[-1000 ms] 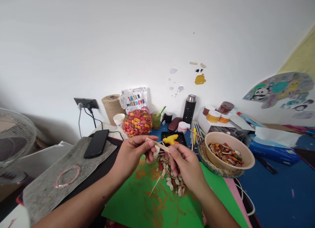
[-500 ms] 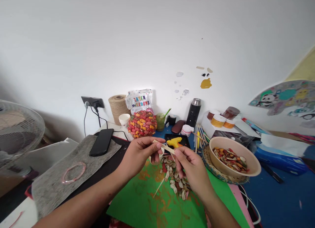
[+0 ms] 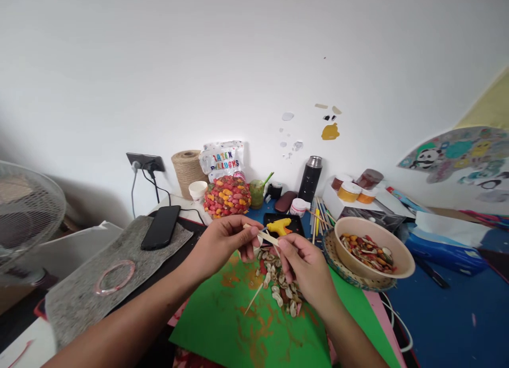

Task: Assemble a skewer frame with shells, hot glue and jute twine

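In front of me a pale flat wooden stick point(image 3: 266, 237) spans the gap between my two hands. My left hand point(image 3: 225, 244) pinches its left end with thumb and fingers. My right hand point(image 3: 306, 267) grips the other end the same way; its lower fingers are partly hidden. Below the hands, peanut shells point(image 3: 278, 283) lie heaped on a green sheet point(image 3: 214, 320) smeared with orange-brown paint. A thin pale stick point(image 3: 253, 299) shows left of the shells; I cannot tell whether it touches the sheet. Just behind the hands, a yellow glue gun point(image 3: 279, 226) rests on a black tray point(image 3: 296, 226).
On the right, a beige bowl point(image 3: 405, 251) of painted shells sits in a woven basket point(image 3: 330, 256). Behind are a black flask point(image 3: 310, 180), a bag of coloured peanuts point(image 3: 227, 196) and a twine spool point(image 3: 187, 172). A phone point(image 3: 161, 227) lies left on grey felt point(image 3: 83, 304).
The whole scene has shifted slightly left and up as the head moved. Both hands keep their hold on the stick, with hardly any movement.
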### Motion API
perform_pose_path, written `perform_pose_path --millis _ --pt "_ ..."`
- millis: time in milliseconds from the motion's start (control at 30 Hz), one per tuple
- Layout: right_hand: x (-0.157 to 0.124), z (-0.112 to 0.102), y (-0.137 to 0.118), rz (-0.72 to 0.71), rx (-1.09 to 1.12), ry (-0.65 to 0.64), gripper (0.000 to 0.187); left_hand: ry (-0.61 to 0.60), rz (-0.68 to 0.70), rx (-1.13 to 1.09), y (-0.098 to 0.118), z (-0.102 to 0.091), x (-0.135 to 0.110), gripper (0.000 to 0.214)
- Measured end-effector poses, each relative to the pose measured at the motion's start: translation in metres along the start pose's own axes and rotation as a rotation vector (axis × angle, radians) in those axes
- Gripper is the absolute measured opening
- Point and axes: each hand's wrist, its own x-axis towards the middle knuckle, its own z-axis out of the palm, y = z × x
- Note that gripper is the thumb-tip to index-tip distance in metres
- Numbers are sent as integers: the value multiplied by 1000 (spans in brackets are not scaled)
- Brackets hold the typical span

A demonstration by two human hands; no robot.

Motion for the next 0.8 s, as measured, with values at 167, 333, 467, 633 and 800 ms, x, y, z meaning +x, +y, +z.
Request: perform_pose_path --millis 167,333,467,633,800 --pt "3 0 3 -12 -14 -1 45 -84 -47 115 5 -11 1 43" --pt "7 -1 5 -2 -20 -2 44 -82 -68 328 1 -16 0 41" --pt "9 2 3 16 44 -24 46 -4 6 383 -2 -18 3 37" --pt "17 0 -2 34 269 44 50 68 53 251 5 -27 9 45" --pt "29 -2 -8 38 396 113 51 130 64 143 10 -30 11 44"
